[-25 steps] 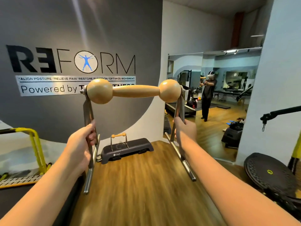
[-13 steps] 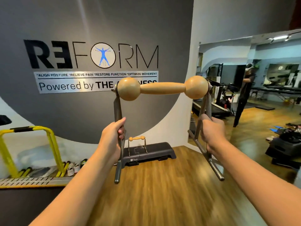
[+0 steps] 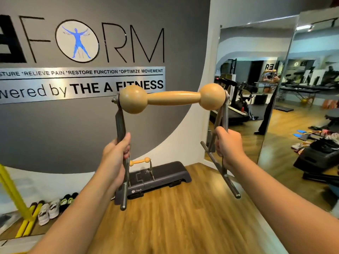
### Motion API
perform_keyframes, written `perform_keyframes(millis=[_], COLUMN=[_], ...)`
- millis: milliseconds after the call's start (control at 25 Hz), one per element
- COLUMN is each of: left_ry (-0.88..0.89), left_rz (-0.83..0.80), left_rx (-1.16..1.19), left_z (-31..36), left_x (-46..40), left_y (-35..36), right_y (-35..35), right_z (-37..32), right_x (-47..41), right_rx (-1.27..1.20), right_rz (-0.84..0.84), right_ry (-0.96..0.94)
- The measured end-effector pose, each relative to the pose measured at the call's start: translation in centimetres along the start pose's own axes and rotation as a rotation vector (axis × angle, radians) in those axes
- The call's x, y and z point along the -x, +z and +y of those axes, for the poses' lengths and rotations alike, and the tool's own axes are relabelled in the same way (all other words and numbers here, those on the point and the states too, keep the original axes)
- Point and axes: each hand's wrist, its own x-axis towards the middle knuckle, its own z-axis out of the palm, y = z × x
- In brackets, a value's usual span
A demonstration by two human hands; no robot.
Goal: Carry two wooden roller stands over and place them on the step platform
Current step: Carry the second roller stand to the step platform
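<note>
I hold a wooden roller stand point(image 3: 172, 98) up in front of me, its dumbbell-shaped wooden roller level between two grey metal uprights. My left hand point(image 3: 114, 158) grips the left upright and my right hand point(image 3: 229, 145) grips the right one. Ahead, against the wall, the dark grey step platform point(image 3: 165, 173) lies on the wooden floor. A second, smaller-looking roller stand point(image 3: 140, 168) stands upright on the platform's left half, partly hidden behind my left hand and the left upright.
A grey wall with large lettering is straight ahead. A tall mirror point(image 3: 256, 88) covers the wall at right. Yellow bars point(image 3: 16, 202) and several shoes point(image 3: 53, 209) lie at lower left. Bags and a dark box point(image 3: 319, 153) show in the mirror at right.
The wall and step platform have grown larger and shifted left in view as I walk closer. Both hands keep the same grip on the stand.
</note>
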Motion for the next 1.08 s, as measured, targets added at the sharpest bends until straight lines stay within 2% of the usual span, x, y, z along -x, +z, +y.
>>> perform_keyframes(millis=[280,560,800,1080], left_ry=[-0.062,-0.056,-0.142,-0.197], left_rz=[-0.062,-0.040,0.074,0.158], left_rx=[0.077,0.139,0.190,0.186], left_z=[-6.0,-14.5,-19.5,-27.4], left_x=[-20.2,-36.7,-48.6,-61.3], left_y=[2.0,6.1,11.4,13.0], right_y=[8.9,14.9,19.6,27.0], right_z=[3.9,11.6,16.7,25.0], right_x=[-15.5,-33.3,-49.4,-64.0], right_rx=[0.023,0.034,0.078,0.085], right_rz=[0.065,0.074,-0.030,-0.105], right_ry=[0.003,-0.001,0.032,0.046])
